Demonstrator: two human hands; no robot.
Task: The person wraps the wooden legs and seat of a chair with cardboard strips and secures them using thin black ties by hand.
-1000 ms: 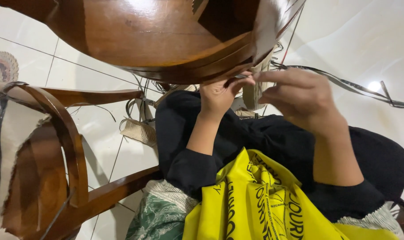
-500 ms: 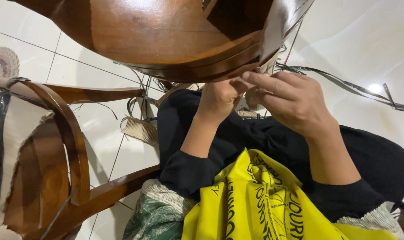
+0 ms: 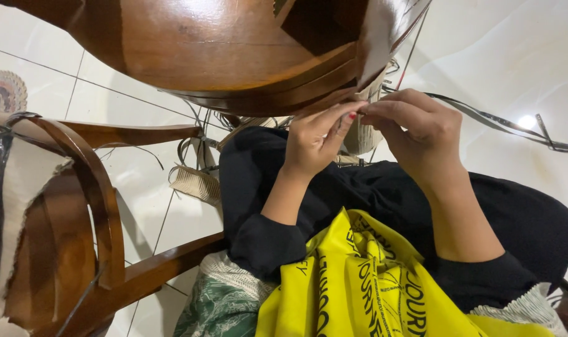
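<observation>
A curved brown wooden chair frame [image 3: 234, 56] fills the top of the head view. My left hand [image 3: 318, 140] and my right hand [image 3: 415, 134] meet at its lower rim, fingertips pinched together on a thin weaving strand [image 3: 362, 111] by the edge. A pale woven strip [image 3: 362, 134] hangs just behind the fingers. Both arms come out of black sleeves. A yellow cloth with black print [image 3: 371, 287] lies over my lap.
Another wooden chair frame [image 3: 103, 212] with torn pale webbing stands at the left. Loose dark strips [image 3: 515, 125] trail over the white tiled floor at the right. A woven pale piece [image 3: 193, 181] lies on the floor. Green patterned fabric [image 3: 215, 306] shows at the bottom.
My right hand has moved left and down toward my left hand, so both sets of fingertips now pinch at the same spot on the rim. The view has shifted slightly.
</observation>
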